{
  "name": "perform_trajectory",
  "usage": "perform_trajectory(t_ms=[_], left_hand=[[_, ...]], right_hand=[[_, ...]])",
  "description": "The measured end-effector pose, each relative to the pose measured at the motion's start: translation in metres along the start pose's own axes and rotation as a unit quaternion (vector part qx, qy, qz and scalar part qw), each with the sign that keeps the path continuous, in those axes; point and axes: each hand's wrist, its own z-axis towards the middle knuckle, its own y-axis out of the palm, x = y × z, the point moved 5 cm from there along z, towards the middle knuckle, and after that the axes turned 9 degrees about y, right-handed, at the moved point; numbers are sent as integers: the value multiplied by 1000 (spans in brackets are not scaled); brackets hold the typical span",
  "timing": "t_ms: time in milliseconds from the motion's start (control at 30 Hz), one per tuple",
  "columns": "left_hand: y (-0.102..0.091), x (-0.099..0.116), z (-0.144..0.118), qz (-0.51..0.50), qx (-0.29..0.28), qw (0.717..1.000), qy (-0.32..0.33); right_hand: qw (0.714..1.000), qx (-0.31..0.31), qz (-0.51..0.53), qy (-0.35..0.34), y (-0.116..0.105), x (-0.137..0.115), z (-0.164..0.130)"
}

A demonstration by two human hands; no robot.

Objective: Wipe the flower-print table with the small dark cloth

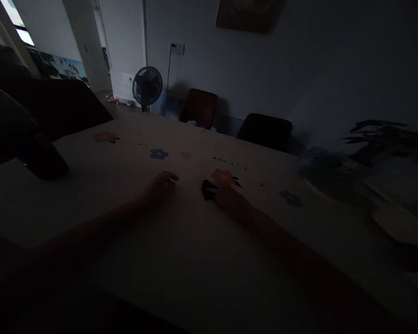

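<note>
A dimly lit table seen from the wearer's head. At far left, a dark object (47, 160), too shadowed to identify, stands on the pale table (83, 185); a printed orange flower (104, 137) lies inward of it, and a floor fan (147, 86) is visible beyond the far edge. Next comes the left hand (160, 186), low over the tabletop, its fingers loosely curled, thumb apart, with nothing visible in its grasp. Behind and to its right is a brown chair (199, 107). Near the middle of the table, just right of the left hand and apart from it, lies a small black piece (206, 191), its outline angular. The right hand (231, 200) meets its right side with extended fingers; whether they pinch the piece or merely press upon it cannot be told. Judged by its size and limp-looking outline, the piece is probably light and soft, perhaps folded cloth, unlikely to break but apt to slide or crease; a fingertip-and-thumb hold on its free left edge should suit, with the opposite side steadied. Farther right are a black chair (264, 132) beyond the table and a leafy plant (386, 132).
</note>
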Motion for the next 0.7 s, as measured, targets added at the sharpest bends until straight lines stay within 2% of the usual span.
perform_trajectory(t_ms=[100, 200, 300, 367, 500, 700], left_hand=[[-5, 2, 1, 11, 0, 1000, 1], [-8, 4, 2, 23, 1, 1000, -9], [-7, 6, 1, 21, 4, 1000, 4], [-3, 6, 1, 21, 3, 1000, 17], [2, 8, -2, 23, -7, 999, 37], [0, 10, -3, 22, -13, 999, 28]], right_hand=[[1000, -17, -8, -15, -6, -34, -28], [999, -23, -21, -34, -21, -65, -53], [998, -6, -32, -55, -33, -85, -71], [997, 5, -42, -62, -33, -89, -72], [998, -5, -52, -44, -19, -81, -46], [999, -27, -34, -17, -9, -37, 36]])
